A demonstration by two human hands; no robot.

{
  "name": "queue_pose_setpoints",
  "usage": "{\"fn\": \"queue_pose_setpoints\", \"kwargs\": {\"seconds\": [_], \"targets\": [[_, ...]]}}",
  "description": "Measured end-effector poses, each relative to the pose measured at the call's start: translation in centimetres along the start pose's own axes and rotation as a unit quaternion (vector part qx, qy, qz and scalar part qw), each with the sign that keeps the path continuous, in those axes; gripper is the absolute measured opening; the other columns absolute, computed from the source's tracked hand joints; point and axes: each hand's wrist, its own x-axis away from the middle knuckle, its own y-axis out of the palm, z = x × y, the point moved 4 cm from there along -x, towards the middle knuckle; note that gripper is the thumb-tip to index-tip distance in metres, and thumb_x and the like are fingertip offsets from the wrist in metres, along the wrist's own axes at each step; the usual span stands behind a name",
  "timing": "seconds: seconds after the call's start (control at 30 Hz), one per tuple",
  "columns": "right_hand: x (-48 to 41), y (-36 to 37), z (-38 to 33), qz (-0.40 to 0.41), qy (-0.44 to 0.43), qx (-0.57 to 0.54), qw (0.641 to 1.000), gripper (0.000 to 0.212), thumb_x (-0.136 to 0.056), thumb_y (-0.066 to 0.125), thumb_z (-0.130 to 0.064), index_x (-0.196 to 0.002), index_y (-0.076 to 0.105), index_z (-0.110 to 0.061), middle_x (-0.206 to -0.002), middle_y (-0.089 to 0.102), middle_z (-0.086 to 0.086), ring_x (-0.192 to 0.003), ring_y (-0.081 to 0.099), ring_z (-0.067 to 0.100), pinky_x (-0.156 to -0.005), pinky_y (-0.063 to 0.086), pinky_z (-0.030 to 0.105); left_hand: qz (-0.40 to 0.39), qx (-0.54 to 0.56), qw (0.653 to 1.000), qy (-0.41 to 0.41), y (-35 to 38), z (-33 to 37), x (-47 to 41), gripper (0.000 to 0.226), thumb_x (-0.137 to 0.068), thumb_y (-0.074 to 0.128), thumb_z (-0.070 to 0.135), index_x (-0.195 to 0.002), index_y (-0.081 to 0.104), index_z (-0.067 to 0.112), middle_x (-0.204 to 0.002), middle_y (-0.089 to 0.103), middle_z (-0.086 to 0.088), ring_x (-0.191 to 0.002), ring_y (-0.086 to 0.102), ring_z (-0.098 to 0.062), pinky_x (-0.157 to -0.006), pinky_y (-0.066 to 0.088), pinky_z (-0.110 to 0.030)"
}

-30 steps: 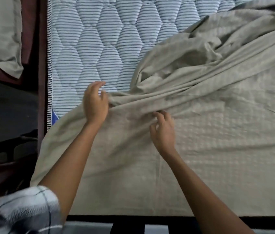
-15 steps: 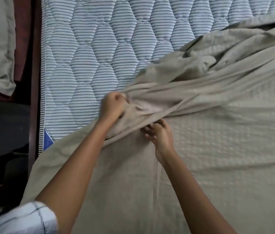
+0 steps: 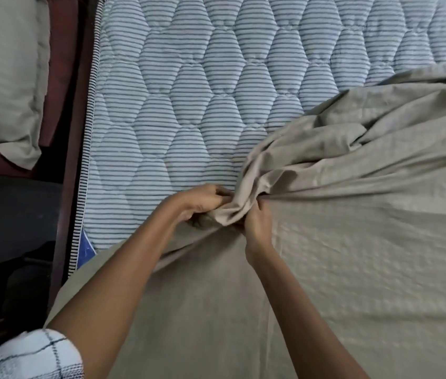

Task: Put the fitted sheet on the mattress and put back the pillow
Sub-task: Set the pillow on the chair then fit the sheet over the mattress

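A beige fitted sheet (image 3: 353, 242) covers the near and right part of a blue-striped quilted mattress (image 3: 189, 91), whose far left part lies bare. The sheet's edge is bunched into folds near the middle. My left hand (image 3: 200, 202) grips that bunched edge from the left, fingers curled into the cloth. My right hand (image 3: 257, 222) grips the same bunch from the right, close beside the left hand. A beige pillow (image 3: 3, 77) lies off the mattress at the far left.
A dark wooden bed frame (image 3: 71, 132) runs along the mattress's left side. Dark furniture and floor (image 3: 11, 228) lie beyond it at the left. A blue label (image 3: 88, 244) shows at the mattress edge near the sheet.
Both hands have moved right and closer together, gathering the sheet's edge into a tight bunch. The left hand went from resting on the cloth to gripping it. The view has shifted.
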Motion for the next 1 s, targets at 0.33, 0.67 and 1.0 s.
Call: {"fn": "queue_pose_setpoints", "kwargs": {"seconds": [0.33, 0.67, 1.0], "targets": [[0.0, 0.5, -0.7, -0.008, -0.010, 0.019, 1.000, 0.022, -0.093, 0.042, -0.006, -0.109, 0.056, -0.015, -0.079, 0.060, 0.006, -0.057, 0.053, 0.012, -0.055, 0.046, 0.022, 0.422, 0.271, 0.865, 0.014, -11.7, -3.1, 0.9, 0.022, -0.083, 0.057, 0.026, -0.064, 0.062, 0.015, -0.066, 0.053, -0.002, -0.062, 0.050, -0.011, -0.059, 0.038, -0.027], [-1.9, 5.1, -2.9, -0.111, 0.050, -0.065, 0.990, 0.031, -0.096, 0.038, -0.021, -0.087, 0.067, -0.017, -0.089, 0.067, 0.003, -0.089, 0.062, 0.018, -0.080, 0.049, 0.033, 0.234, 0.018, 0.967, 0.101, -6.1, 0.7, -2.3, 0.017, -0.091, 0.052, 0.007, -0.093, 0.068, 0.002, -0.089, 0.067, -0.012, -0.084, 0.055, -0.015, -0.071, 0.041, -0.031], [-0.2, 7.0, -1.1, -0.152, -0.182, 0.238, 0.942, 0.055, -0.084, 0.053, -0.016, -0.139, 0.044, -0.014, -0.141, 0.042, 0.006, -0.126, 0.045, 0.024, -0.107, 0.037, 0.042, 0.644, 0.014, 0.763, 0.049, -16.4, -5.7, 2.7, 0.060, -0.095, 0.034, 0.023, -0.151, 0.013, 0.016, -0.151, 0.034, -0.001, -0.142, 0.023, -0.019, -0.112, -0.003, -0.055]]}}
